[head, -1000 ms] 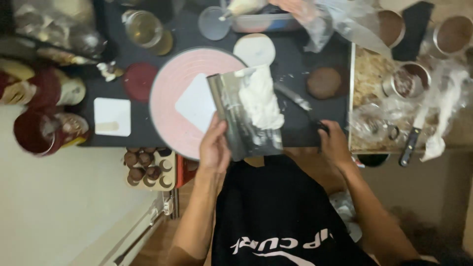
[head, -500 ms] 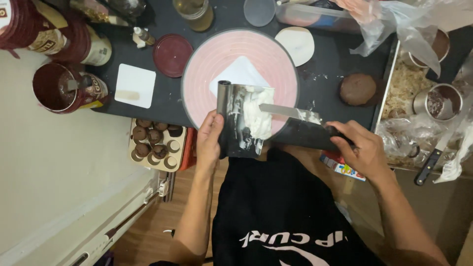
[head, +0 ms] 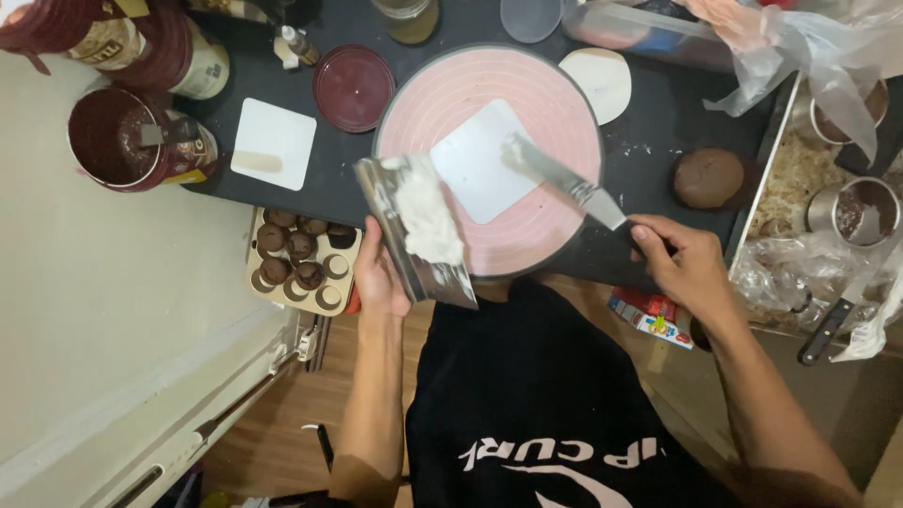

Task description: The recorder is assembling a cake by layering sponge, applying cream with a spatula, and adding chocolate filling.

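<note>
— Dark countertop (head: pixel 658 160) is carrying everything, and it's crowded. See the pink turntable (head: pixel 564 122) sitting near its front edge? A white square board (head: pixel 475 179) is lying flat near the middle of that.

— And the hands?

— Right hand (head: pixel 682 263) is hanging just off the counter's front edge, fingers curled tight around the dark handle of a palette knife (head: pixel 564 179). The blade is running up and to the left from that hand, slantwise, and its tip, carrying a dab of white cream, is sitting right at the board's far right corner.

— So the right one is nearer the board?

— By way of the blade, yes. Left hand (head: pixel 376 277) is gripping a metal scraper (head: pixel 419 230) from below, thumb and fingers closed on its lower edge. The scraper is leaning over the turntable's front left rim, with a thick smear of white cream (head: pixel 428 216) lying along its length. It's sitting just beside the board, to the left of it.

— Anything in the way?

— Nothing between blade and board. A chocolate cake round (head: pixel 708 177) is resting toward the counter's right edge, well apart. A dark red lid (head: pixel 353 87) and a white card (head: pixel 274 143) are lying off to the left, and a tray of little chocolate cakes (head: pixel 303 259) is sitting below the front left edge
</note>
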